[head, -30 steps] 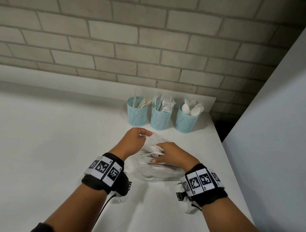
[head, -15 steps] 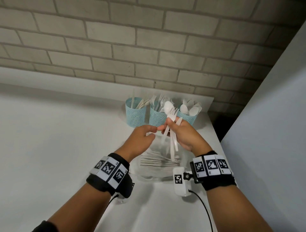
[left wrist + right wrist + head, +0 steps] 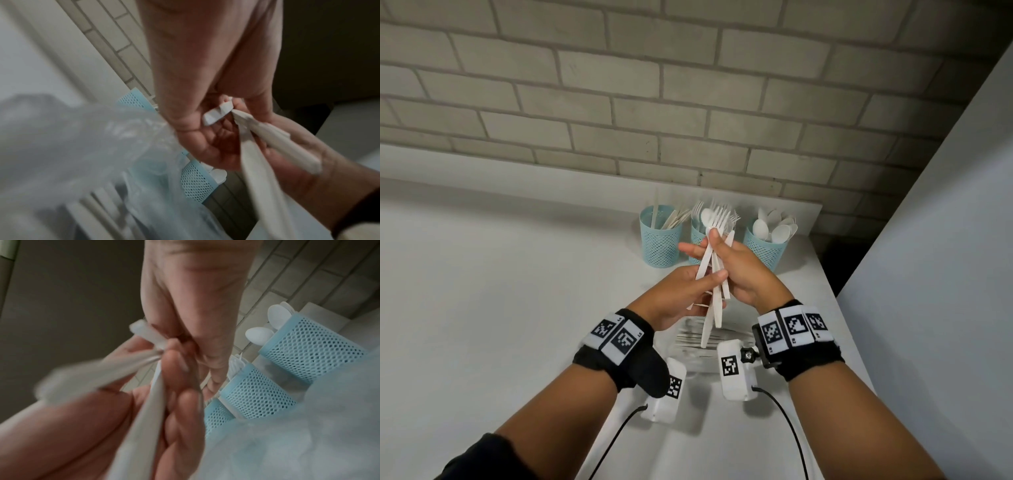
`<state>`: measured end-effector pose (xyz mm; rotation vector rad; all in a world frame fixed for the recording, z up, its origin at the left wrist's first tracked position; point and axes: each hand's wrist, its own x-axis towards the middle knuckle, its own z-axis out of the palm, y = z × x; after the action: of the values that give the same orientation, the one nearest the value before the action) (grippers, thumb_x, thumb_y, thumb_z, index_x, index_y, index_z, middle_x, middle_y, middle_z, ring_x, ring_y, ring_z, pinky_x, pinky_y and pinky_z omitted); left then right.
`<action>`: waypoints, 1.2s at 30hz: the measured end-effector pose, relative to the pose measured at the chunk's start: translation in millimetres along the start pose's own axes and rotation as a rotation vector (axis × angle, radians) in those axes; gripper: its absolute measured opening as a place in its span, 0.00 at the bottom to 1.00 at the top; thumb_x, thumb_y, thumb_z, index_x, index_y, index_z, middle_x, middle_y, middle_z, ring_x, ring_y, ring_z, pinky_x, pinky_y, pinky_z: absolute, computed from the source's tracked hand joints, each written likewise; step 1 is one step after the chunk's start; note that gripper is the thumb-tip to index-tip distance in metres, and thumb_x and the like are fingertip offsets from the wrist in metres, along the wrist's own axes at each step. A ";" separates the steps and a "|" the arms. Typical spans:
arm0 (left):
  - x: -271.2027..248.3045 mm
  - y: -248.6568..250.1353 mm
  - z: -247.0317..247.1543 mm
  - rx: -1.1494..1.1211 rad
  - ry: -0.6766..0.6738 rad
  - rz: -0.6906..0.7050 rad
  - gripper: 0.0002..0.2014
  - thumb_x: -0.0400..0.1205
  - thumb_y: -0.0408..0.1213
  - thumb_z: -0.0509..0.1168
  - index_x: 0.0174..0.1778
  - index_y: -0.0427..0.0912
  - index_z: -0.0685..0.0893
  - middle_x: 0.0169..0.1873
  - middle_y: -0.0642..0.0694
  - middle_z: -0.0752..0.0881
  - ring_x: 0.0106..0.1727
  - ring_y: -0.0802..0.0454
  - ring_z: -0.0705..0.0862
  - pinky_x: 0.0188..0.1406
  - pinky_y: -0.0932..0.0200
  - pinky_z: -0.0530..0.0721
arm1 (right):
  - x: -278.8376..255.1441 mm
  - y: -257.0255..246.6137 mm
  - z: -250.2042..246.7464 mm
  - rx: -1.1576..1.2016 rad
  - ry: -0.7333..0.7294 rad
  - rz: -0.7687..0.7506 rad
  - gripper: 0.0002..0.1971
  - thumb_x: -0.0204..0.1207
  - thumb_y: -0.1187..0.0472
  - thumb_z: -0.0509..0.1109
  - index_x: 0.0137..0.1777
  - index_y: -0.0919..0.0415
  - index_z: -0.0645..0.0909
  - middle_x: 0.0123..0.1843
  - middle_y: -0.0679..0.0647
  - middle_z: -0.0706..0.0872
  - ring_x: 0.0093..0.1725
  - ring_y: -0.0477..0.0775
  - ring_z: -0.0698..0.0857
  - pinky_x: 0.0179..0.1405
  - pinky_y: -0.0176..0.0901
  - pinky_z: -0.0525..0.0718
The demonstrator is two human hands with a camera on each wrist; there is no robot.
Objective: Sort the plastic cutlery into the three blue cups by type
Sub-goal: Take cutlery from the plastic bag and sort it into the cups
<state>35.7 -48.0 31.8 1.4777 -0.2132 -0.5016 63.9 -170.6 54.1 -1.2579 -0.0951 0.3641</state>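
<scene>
Three blue mesh cups stand at the back of the table: the left cup [image 3: 659, 240] holds knives, the middle cup [image 3: 697, 236] forks and the right cup [image 3: 765, 250] spoons. My right hand [image 3: 705, 246] grips an upright bundle of white cutlery [image 3: 717, 305] in front of the middle cup; a fork and a spoon head show at its top. My left hand [image 3: 709, 284] pinches the bundle's handles from the left, thumb on top. Both wrist views are blurred, with the handles [image 3: 267, 146] between the two hands.
A clear plastic bag [image 3: 695, 342] with more white cutlery lies on the white table [image 3: 500, 308] under my hands. A brick wall [image 3: 688, 102] rises behind the cups. A pale panel [image 3: 945, 240] closes off the right side, past the table's edge.
My right hand lifted a bundle of cutlery out of the bag and raised it towards the cups. My left hand left the bag and took hold of the bundle's handles.
</scene>
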 end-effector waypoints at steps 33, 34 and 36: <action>-7.3 -9.1 -29.9 -0.254 0.043 -0.083 0.15 0.87 0.34 0.50 0.54 0.45 0.83 0.47 0.42 0.90 0.42 0.51 0.89 0.39 0.59 0.87 | 18.3 13.6 -20.2 -0.255 0.226 0.021 0.04 0.79 0.61 0.68 0.48 0.59 0.84 0.39 0.47 0.92 0.42 0.47 0.86 0.43 0.38 0.81; -6.9 -9.8 -30.7 -0.246 0.055 -0.090 0.15 0.86 0.33 0.49 0.54 0.45 0.82 0.47 0.43 0.90 0.40 0.52 0.88 0.37 0.61 0.85 | 18.5 11.9 -20.9 -0.260 0.235 0.023 0.04 0.79 0.60 0.68 0.47 0.58 0.83 0.40 0.47 0.92 0.41 0.46 0.86 0.40 0.36 0.79; -5.9 -10.8 -32.2 -0.263 0.077 -0.099 0.15 0.86 0.31 0.49 0.55 0.44 0.81 0.45 0.42 0.90 0.35 0.54 0.85 0.29 0.65 0.81 | 19.9 6.9 -22.2 -0.266 0.242 0.023 0.02 0.79 0.59 0.68 0.47 0.56 0.82 0.41 0.48 0.92 0.39 0.45 0.86 0.35 0.35 0.77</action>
<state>42.4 -16.7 19.1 1.2518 -0.0124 -0.5302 87.0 -182.7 38.1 -1.5583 0.0807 0.2206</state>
